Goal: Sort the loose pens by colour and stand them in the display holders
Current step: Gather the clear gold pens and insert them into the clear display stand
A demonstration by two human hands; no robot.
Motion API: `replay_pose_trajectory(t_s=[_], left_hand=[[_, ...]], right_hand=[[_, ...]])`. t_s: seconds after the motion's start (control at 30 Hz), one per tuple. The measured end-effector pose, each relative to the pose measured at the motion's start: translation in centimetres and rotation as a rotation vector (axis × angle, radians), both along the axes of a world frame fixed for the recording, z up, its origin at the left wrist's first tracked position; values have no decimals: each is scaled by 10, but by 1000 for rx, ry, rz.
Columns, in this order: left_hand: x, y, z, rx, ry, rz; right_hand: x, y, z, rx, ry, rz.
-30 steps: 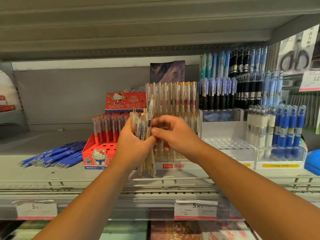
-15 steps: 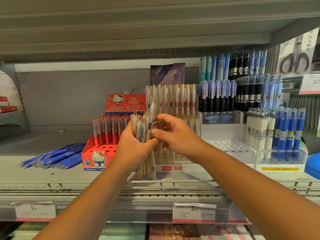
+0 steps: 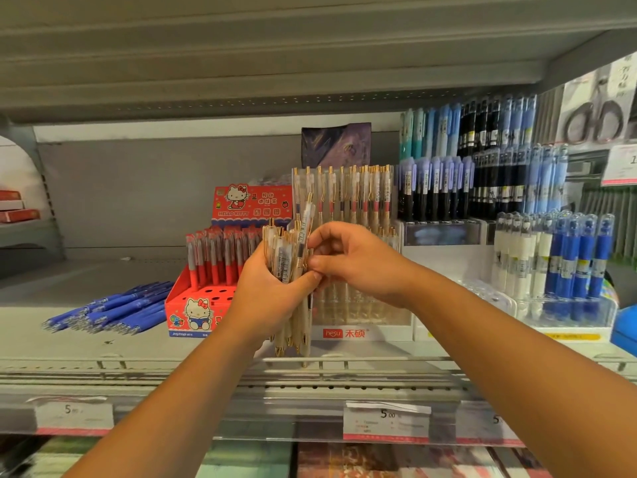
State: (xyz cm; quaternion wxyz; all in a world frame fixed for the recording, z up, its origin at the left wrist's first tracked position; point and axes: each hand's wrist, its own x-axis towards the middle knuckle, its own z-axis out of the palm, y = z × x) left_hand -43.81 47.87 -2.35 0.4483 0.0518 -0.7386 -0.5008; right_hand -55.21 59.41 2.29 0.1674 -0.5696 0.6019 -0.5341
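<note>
Here the left hand [image 3: 265, 298] is curled round a bundle of pale pens [image 3: 283, 260] with gold clips, holding them upright just in front of the clear display holder [image 3: 362, 334] at the middle of the shelf [image 3: 103, 350]. The right hand [image 3: 358, 263] pinches one pen [image 3: 305, 220] that stands higher than the rest. To the left sits a red cartoon box [image 3: 193, 315] of red pens, and further left loose blue pens [image 3: 110, 310] lie flat.
</note>
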Motion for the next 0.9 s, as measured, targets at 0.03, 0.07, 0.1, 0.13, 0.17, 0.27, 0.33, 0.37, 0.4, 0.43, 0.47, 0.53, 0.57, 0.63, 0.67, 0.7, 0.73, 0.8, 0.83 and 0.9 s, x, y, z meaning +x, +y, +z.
replay_pose_trajectory(t_s=[0.03, 0.07, 0.1, 0.13, 0.17, 0.27, 0.33, 0.37, 0.4, 0.43, 0.47, 0.53, 0.57, 0.63, 0.67, 0.7, 0.73, 0.8, 0.83, 0.9], left_hand=[[0, 0, 0, 5, 2, 5], [0, 0, 0, 13, 4, 14], [0, -1, 0, 22, 8, 24], [0, -1, 0, 29, 11, 35], [0, -2, 0, 31, 11, 46], [0, -2, 0, 12, -4, 88], [0, -3, -1, 6, 0, 90], [0, -3, -1, 11, 7, 91], [0, -3, -1, 14, 13, 100], [0, -4, -1, 9, 19, 121], [0, -4, -1, -2, 23, 143], [0, -4, -1, -3, 31, 163], [0, -4, -1, 7, 31, 166], [0, -5, -2, 8, 28, 174], [0, -5, -2, 0, 28, 175], [0, -4, -2, -9, 26, 174], [0, -4, -1, -17, 22, 172], [1, -3, -2, -28, 12, 172], [1, -3, -2, -30, 5, 173], [1, -3, -2, -33, -2, 175]], right_hand=[[-1, 0, -1, -20, 31, -30], [-2, -1, -1, -41, 41, -53], [-2, -1, -2, -62, 21, -63], [-2, -2, -3, -81, -14, -67], [-3, -3, -4, -95, -40, -80], [-8, 0, -5, -130, -95, -143], [-13, 5, -4, -198, -158, -162], [-16, 8, -3, -238, -164, -186], [-20, 11, -1, -274, -155, -215], [-23, 15, 1, -306, -143, -241], [-26, 17, 3, -335, -130, -266], [-33, 21, 7, -385, -83, -332], [-36, 22, 8, -402, -42, -380], [-41, 23, 9, -426, 56, -480], [-42, 23, 8, -441, 96, -521], [-43, 23, 7, -461, 125, -558], [-43, 22, 7, -486, 143, -585], [-43, 21, 5, -524, 160, -622], [-44, 20, 5, -527, 170, -638], [-45, 17, 2, -513, 201, -660]])
